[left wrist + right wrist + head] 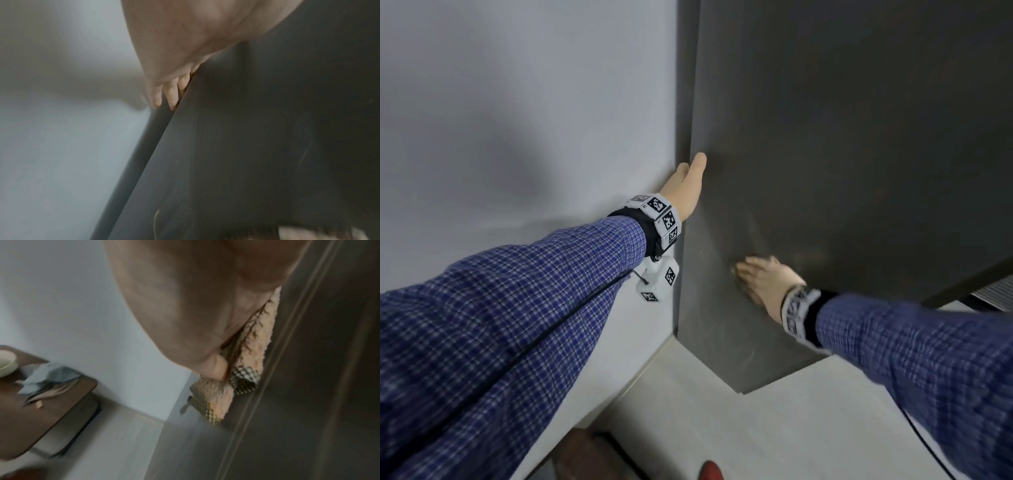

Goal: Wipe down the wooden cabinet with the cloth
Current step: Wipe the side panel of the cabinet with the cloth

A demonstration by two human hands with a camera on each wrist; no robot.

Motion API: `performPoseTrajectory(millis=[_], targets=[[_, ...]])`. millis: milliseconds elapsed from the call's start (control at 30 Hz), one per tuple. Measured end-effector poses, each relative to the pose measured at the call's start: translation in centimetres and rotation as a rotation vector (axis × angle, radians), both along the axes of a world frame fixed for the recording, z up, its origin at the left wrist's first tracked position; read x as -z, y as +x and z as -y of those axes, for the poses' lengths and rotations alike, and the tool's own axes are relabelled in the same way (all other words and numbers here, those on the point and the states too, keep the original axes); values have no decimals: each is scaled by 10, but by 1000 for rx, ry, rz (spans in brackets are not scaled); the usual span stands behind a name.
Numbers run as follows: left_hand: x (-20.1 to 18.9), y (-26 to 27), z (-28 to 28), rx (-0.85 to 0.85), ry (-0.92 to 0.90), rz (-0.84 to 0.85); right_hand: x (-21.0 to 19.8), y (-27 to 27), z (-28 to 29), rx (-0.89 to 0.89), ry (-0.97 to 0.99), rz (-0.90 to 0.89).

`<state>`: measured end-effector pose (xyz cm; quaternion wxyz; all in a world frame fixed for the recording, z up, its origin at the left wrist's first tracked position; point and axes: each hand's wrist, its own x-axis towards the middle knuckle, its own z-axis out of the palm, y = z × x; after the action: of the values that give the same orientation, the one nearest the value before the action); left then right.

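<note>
So on the far left of the right wrist view, a brown tabletop (51,405) is seen against the pale wall (517,120), with a cream bowl (6,365) at its edge and a crumpled light blue rag (47,376) lying just beside the bowl. Some small wooden bits are tucked under the rag, too blurry to be named.

Moving right, the left hand (686,186) is laid flat along the cabinet's (859,137) left front corner, at the edge where the dark panel meets the wall. Its fingers (171,95) are kept straight and pressed together, tips lying along the narrow side edge; nothing is held.

Further right and lower, the right hand (763,284) is pressed against the dark front panel, and the cloth (252,344) is sandwiched between palm and wood. The cloth is peach and fuzzy with a checkered backing, folded over, with a corner hanging below the hand. One fingertip is seen curled into the fold in the wrist view; in the head view the fingers look fairly flat and close together on top of it.

The pale floor (774,428) is visible below.
</note>
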<state>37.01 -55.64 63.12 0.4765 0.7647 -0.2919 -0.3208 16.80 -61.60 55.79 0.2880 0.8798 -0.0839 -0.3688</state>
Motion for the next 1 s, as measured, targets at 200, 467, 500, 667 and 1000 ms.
performPoseTrajectory(millis=[200,467,500,667,1000], targets=[[-44,-14,7,-103,-112,-17,-114,33,3,-243,-325,184],[-31,-16,2,-83,-89,11,-4,-126,-6,41,-33,-161],[-31,-16,0,-63,-81,11,0,-133,-8,54,-20,-180],[-34,-18,1,-31,13,37,-49,-80,-12,-28,-67,28],[-31,-17,6,-62,56,89,-52,-75,-4,-92,-219,86]])
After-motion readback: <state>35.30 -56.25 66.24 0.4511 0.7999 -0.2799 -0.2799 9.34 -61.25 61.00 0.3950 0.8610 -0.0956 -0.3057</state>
